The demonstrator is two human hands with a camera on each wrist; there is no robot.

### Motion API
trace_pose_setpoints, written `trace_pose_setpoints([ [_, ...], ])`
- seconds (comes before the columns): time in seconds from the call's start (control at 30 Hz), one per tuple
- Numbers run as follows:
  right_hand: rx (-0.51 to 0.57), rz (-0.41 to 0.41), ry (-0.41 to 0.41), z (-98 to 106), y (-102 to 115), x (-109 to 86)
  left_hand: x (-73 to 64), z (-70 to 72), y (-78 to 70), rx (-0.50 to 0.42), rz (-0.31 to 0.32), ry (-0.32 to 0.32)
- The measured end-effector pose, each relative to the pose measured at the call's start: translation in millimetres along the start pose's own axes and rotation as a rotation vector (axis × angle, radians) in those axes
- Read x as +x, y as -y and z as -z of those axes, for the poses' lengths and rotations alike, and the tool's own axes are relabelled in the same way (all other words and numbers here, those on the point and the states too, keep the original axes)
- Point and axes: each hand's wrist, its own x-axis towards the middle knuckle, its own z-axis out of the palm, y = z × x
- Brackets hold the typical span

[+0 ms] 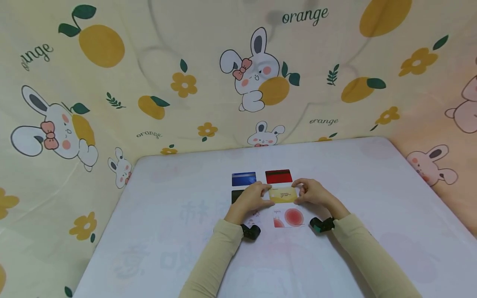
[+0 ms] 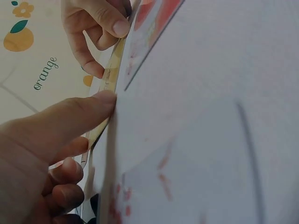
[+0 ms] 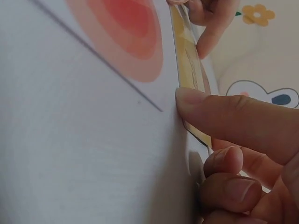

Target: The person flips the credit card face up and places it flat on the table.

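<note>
Beyond the gold card (image 1: 283, 195) we see a cream cloth (image 1: 231, 120) printed with rabbits, oranges and flowers. Under the gold card spreads the white bench (image 1: 290, 260), faintly marked with pale lettering. On the near side of the gold card, two beige sleeves (image 1: 212, 260) come in, one from either side.

At the gold card's left end, we see the left hand (image 1: 251, 198) pinching it between thumb and fingers; at its right end, the right hand (image 1: 316, 193) pinches it likewise, thumb on the near edge. We cannot tell whether the card touches the bench.

Just nearer than the gold card lies a white card with red circles (image 1: 294, 218); just beyond it, a red card (image 1: 278, 176). We find a blue card (image 1: 244, 179) beyond it to the left, a dark card (image 1: 237, 196) left of it, partly hidden by the left hand, and a white card with small red marks (image 1: 256, 215) nearer and left, also partly covered.
</note>
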Motion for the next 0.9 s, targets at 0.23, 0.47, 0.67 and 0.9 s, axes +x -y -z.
trace_pose_setpoints([
  [0.23,0.004,0.039,-0.024,-1.3,-0.8,-2.8,3.1,-1.5,0.3,-0.07,-0.018,-0.013],
  [0.47,0.043,0.078,-0.028,-3.2,-1.2,-4.4,2.2,-3.2,0.1,-0.054,-0.018,-0.051],
  [0.67,0.061,0.091,-0.037,-4.2,-1.6,-5.4,1.3,-3.4,-2.7,-0.059,0.0,-0.066],
  [0.9,0.073,0.101,-0.033,-4.6,-1.4,-7.4,0.7,-4.7,-3.1,-0.111,0.003,-0.056],
])
